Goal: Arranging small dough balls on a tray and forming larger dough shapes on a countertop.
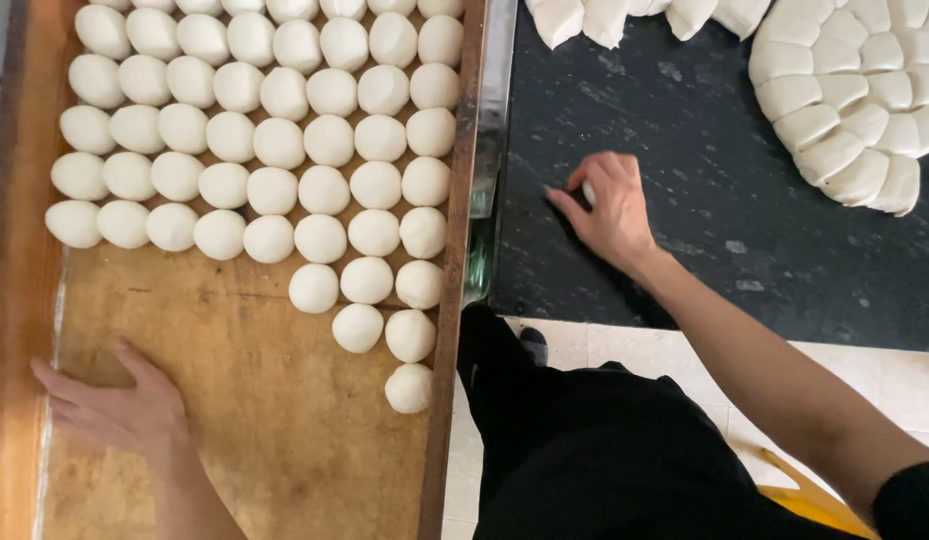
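Note:
My left hand (115, 405) lies flat with fingers spread on the bare lower part of a wooden tray (265, 440), near its left edge. Rows of round white dough balls (275, 140) fill the tray's upper part, with a few trailing down its right side. My right hand (610, 210) rests on a black speckled counter (705, 180), fingers curled around a small white piece of dough that barely shows between them. Cut dough pieces (845, 90) lie in a fanned cluster at the counter's upper right, well away from that hand.
More cut dough chunks (625, 15) lie along the counter's top edge. A narrow metal strip (493, 110) runs between tray and counter. Below are my dark clothing (605, 450), a pale tiled floor (885, 385) and something yellow (815, 500).

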